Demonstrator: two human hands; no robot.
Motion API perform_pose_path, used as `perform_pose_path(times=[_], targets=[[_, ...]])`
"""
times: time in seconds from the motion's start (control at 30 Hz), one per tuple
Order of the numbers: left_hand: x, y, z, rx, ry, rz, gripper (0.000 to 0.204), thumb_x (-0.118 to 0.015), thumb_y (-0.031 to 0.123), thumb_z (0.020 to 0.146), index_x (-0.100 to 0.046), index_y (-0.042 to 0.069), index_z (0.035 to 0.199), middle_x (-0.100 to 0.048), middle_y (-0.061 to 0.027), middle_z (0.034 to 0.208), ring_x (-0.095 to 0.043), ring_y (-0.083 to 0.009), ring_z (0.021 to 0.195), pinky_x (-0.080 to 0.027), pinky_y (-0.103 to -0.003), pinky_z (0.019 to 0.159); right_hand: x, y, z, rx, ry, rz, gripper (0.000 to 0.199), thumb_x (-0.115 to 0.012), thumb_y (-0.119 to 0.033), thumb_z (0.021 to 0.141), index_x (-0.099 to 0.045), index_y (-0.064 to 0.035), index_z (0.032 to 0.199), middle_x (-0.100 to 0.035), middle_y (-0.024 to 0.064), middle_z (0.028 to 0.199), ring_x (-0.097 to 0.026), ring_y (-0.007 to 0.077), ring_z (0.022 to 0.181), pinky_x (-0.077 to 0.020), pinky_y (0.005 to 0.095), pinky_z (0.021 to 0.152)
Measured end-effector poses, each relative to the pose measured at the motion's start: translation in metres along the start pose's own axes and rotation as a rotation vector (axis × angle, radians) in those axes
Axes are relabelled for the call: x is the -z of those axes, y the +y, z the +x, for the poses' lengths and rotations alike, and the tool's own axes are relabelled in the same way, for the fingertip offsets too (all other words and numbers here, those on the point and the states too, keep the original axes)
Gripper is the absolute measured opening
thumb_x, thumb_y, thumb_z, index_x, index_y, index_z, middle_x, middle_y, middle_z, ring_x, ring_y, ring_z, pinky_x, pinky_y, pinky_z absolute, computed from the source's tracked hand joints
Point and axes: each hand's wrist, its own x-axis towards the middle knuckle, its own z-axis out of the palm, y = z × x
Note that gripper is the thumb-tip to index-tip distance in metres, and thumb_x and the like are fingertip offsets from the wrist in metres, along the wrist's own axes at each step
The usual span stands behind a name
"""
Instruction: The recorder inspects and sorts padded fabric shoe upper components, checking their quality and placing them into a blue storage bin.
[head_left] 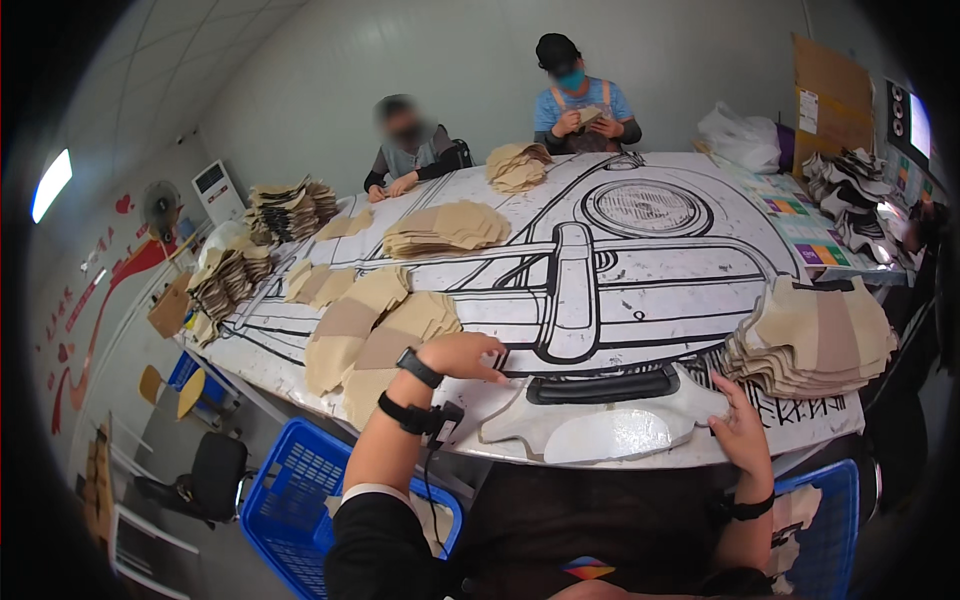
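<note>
While both hands rest on it, the white piece (600, 425) lies flat on the desk (690, 270) at the near edge, directly in front of the person. Long axis runs left-right, roughly parallel to that edge. Left end is a blunt lobe, right end tapers to a point near the right hand. A paler oval patch sits on its lower middle.

Left hand (462, 356): palm down on the desk just above the piece's left end, fingers curled, pointing right. Can't tell if the grip is closed on anything. Watch and a black strap on that wrist.

Right hand (742, 432): open, fingers spread, fingertips touching the piece's right tip. Grip released, nothing held.

Tan stack (812, 338) sits just beyond the right hand, pieces piled flat. More tan pieces (375, 335) fan out left of the left hand, overlapping, spreading toward the far left.

Containers: blue crate (300, 490) below the desk edge at left, walls perforated; contents not visible. Second blue crate (825, 530) at right holds something pale, only partly seen.

Two other people (580, 100) sit at the far side handling tan pieces.
</note>
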Motion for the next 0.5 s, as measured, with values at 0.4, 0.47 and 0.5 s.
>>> perform_pose_path(times=[0.4, 0.47, 0.5], targets=[[-0.025, 0.012, -0.032, 0.042, 0.232, -0.002, 0.045, -0.06, 0.042, 0.088, -0.061, 0.006, 0.115, -0.062, -0.0171, 0.114, -0.059, -0.0344, 0.102, -0.048, -0.04, 0.088, -0.006, -0.005, 0.0, 0.085, 0.002, -0.3, 0.037, -0.053, 0.012, 0.075, -0.051, -0.0007, 0.11, -0.056, 0.021, 0.126, -0.055, 0.035, 0.116, -0.0407, 0.0352, 0.099], [-0.022, 0.02, -0.011, -0.133, 0.188, -0.063, 0.046, -0.058, 0.042, 0.089, -0.061, 0.005, 0.115, -0.062, -0.0176, 0.113, -0.06, -0.0346, 0.102, -0.047, -0.039, 0.088, -0.005, -0.001, -0.001, 0.097, 0.007, -0.259, 0.033, -0.053, 0.013, 0.075, -0.051, -0.0006, 0.105, -0.058, 0.0204, 0.123, -0.057, 0.0343, 0.112, -0.0416, 0.0343, 0.096], [-0.02, 0.024, -0.002, -0.134, 0.128, -0.057, 0.047, -0.058, 0.043, 0.089, -0.06, 0.005, 0.116, -0.062, -0.0177, 0.114, -0.059, -0.0348, 0.102, -0.047, -0.039, 0.088, -0.004, 0.001, -0.001, 0.1, 0.01, -0.228, 0.03, -0.052, 0.013, 0.075, -0.05, -0.0007, 0.103, -0.058, 0.0201, 0.122, -0.057, 0.0338, 0.11, -0.0419, 0.0339, 0.095]])
